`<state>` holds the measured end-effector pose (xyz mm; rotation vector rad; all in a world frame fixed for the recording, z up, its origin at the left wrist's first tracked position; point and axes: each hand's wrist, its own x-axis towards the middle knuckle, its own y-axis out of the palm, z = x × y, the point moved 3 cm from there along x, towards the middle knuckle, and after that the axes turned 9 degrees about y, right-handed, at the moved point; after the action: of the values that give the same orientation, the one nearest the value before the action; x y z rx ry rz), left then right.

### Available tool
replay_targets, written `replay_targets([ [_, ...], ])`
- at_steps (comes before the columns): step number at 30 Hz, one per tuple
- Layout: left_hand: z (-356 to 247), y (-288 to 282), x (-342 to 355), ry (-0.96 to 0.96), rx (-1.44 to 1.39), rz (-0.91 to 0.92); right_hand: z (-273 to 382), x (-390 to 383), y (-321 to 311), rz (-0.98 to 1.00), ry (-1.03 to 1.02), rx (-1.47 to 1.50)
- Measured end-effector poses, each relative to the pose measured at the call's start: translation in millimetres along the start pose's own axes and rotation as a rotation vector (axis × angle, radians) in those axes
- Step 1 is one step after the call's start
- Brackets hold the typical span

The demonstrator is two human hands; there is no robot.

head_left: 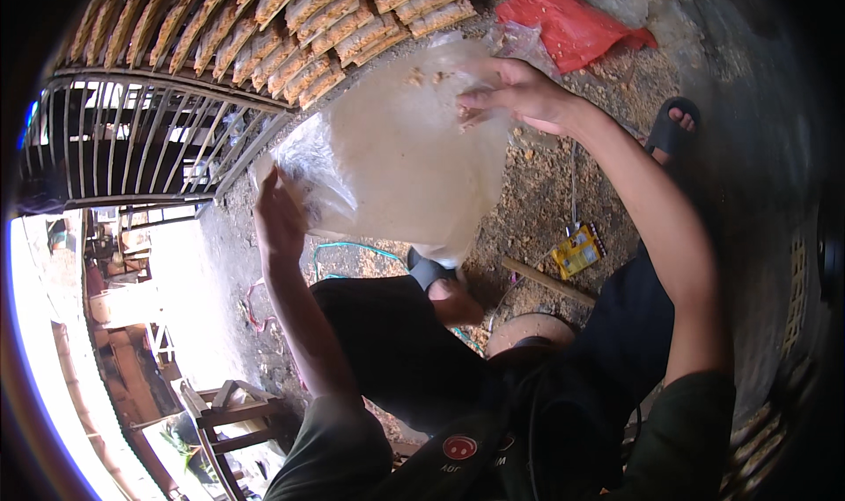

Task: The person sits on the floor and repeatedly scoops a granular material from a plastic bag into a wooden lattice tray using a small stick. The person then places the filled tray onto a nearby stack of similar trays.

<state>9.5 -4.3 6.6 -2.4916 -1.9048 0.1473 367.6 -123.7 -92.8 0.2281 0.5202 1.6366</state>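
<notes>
A large, cloudy clear plastic bag (409,162) is stretched out in front of me between my two hands. My left hand (280,215) is closed at the bag's left side, where the plastic is crinkled and shiny. On the upper right, my right hand (528,96) pinches the bag's edge between thumb and fingers. Small brown crumbs show near the bag's top. The bag hangs above the ground and hides part of it.
Rows of stacked, packed brown-and-white blocks (343,26) line the far side. A red plastic bag (568,30) lies at the far right. Slatted bamboo (141,140) stands left. A yellow packet (576,250) and wooden stick (550,281) lie on the crumb-strewn ground (537,184).
</notes>
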Motion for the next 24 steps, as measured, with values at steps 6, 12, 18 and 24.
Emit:
replay_targets([
  [6,-18.0,-11.3,11.9,0.788,0.88,0.172,22.9,-20.2,20.5,0.017,0.041,-0.073],
  [12,-14.4,117.9,-15.1,0.798,0.883,0.593,26.4,-18.1,26.0,0.086,0.071,-0.177],
  [18,-1.5,137.4,-13.8,0.285,0.525,0.664,34.4,-14.2,6.2,-0.02,0.044,-0.262],
  [24,2.5,157.3,-15.9,0.051,0.122,0.632,36.3,-23.0,8.5,-0.856,-0.572,-0.844],
])
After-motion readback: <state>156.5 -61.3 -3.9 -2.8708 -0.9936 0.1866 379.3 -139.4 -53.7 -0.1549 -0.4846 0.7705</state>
